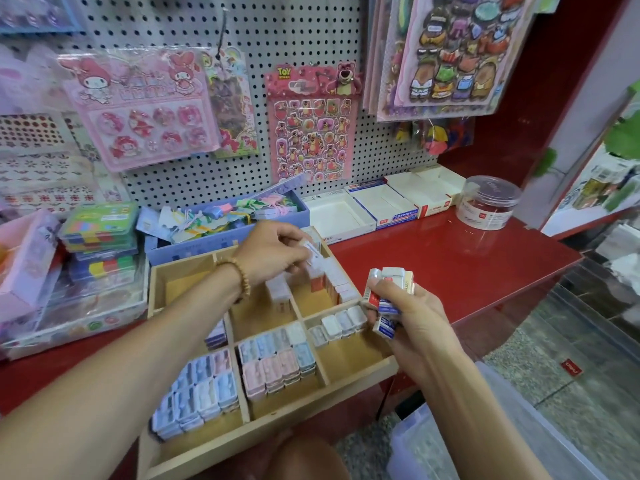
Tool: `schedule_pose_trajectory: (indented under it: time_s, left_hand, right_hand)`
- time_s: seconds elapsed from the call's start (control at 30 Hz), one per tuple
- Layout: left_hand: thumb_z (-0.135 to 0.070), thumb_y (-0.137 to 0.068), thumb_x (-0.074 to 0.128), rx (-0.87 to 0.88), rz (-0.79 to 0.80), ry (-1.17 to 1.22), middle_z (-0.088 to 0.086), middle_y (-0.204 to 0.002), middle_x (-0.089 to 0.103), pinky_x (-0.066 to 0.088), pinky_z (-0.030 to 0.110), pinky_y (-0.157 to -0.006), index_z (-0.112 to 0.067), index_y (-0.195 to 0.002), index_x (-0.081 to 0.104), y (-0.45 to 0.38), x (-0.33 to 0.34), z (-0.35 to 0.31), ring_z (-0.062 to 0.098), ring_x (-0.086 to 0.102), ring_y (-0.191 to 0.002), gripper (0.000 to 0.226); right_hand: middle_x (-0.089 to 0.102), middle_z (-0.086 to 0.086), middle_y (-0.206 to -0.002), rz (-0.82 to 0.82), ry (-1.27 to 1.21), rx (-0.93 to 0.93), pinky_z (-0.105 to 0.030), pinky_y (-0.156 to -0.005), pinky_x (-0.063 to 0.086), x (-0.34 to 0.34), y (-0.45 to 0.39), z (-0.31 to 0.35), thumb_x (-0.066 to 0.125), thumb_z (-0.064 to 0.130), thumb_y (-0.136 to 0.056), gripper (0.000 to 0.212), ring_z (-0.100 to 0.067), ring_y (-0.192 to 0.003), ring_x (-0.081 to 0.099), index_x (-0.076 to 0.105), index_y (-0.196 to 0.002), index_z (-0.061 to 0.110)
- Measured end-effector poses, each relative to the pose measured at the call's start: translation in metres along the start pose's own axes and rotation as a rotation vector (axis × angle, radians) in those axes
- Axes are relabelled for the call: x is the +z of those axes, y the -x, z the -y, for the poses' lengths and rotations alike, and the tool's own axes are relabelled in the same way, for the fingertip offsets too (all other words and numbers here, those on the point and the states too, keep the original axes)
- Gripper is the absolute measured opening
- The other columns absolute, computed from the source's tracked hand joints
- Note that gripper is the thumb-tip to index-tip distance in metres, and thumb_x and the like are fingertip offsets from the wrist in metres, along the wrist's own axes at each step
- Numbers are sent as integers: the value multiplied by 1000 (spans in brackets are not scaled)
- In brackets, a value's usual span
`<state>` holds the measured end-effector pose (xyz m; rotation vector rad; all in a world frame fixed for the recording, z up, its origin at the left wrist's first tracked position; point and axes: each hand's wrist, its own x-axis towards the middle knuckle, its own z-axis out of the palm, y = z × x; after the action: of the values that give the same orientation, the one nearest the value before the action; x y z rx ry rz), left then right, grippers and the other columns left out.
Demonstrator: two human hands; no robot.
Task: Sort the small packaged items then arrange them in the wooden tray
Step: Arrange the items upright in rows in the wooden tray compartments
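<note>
Right hand [405, 317] grips spare white boxed erasers [391, 289]; left hand [273, 254] fingers pinch one over the compartmented wooden tray [360, 375] (far-right compartment): seat it upright, flush against its row

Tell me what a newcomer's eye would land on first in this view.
Probably the wooden tray at centre on the red counter, its near compartments packed with pastel packets. Over it, the left hand pinches a white packet at the far-right compartment, while the right hand grips a bundle of erasers.
</note>
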<state>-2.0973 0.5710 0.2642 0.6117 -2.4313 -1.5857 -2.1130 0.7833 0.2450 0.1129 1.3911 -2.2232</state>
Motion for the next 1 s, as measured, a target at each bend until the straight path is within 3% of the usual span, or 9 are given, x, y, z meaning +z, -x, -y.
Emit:
schedule_pose_trajectory:
  time_s: [0.13,0.23,0.33,0.5,0.6,0.77,0.87,0.93,1.0]
  left_hand:
    - [0,-82,70,81,-56,-229,4,-73,57,57,35,-66,-14,-97,62,-45,4,9,20,62,-65,22]
    - [-7,-82,72,117,-90,-390,2,-81,59,50,29,-67,-17,-90,59,-69,13,14,17,57,-70,19]
    - [-9,-82,73,146,-95,-525,-1,-85,59,47,27,-69,-18,-92,61,-83,24,19,17,57,-79,18]
    - [-10,-78,76,192,-80,-635,0,-83,61,54,36,-80,-15,-91,65,-91,40,29,21,62,-85,18]
    - [-9,-76,76,199,-113,-633,1,-81,61,54,35,-77,-14,-92,66,-91,44,32,22,62,-84,20]
    - [-23,-81,73,171,-48,-603,-1,-90,67,53,33,-85,-16,-104,69,-82,32,22,17,63,-88,24]
    - [-28,-87,68,215,-52,-533,-6,-86,67,52,30,-83,-20,-100,70,-57,32,9,12,63,-84,15]
    - [-29,-90,67,217,41,-359,-2,-84,70,56,30,-75,-18,-96,70,-32,38,-2,13,68,-76,13]
    - [-26,-91,65,174,168,-140,4,-84,72,57,29,-66,-14,-96,72,-7,46,-12,16,71,-71,15]
  right_hand:
    - [62,-8,-67,-34,-27,-7,-25,-45,51,-9,-17,6,78,10,-78,24,-15,-51,59,62,-96,6]
    - [65,-6,-69,-57,9,-15,-25,-47,51,-16,-27,8,77,23,-78,37,-14,-54,63,63,-107,5]
    - [69,-4,-67,-76,22,-3,-25,-47,51,-24,-37,8,66,18,-91,24,-13,-55,65,62,-112,7]
    - [67,-6,-67,-60,65,16,-26,-47,50,-33,-44,6,59,11,-91,16,-14,-54,63,64,-105,4]
    - [67,-6,-68,-25,95,-11,-25,-48,50,-39,-43,6,61,10,-91,16,-13,-55,63,65,-104,3]
    - [67,-8,-76,-4,121,-36,-27,-52,51,-39,-37,4,65,10,-91,15,-15,-60,63,67,-105,8]
    - [65,-10,-73,16,92,-26,-26,-46,49,-32,-28,4,64,8,-91,12,-15,-53,60,66,-103,6]
    - [64,-9,-68,34,76,-27,-25,-43,46,-26,-23,3,64,8,-92,12,-15,-49,58,64,-104,5]
    - [66,-12,-73,55,63,-39,-29,-50,45,-21,-18,2,66,9,-91,15,-19,-56,58,64,-104,5]
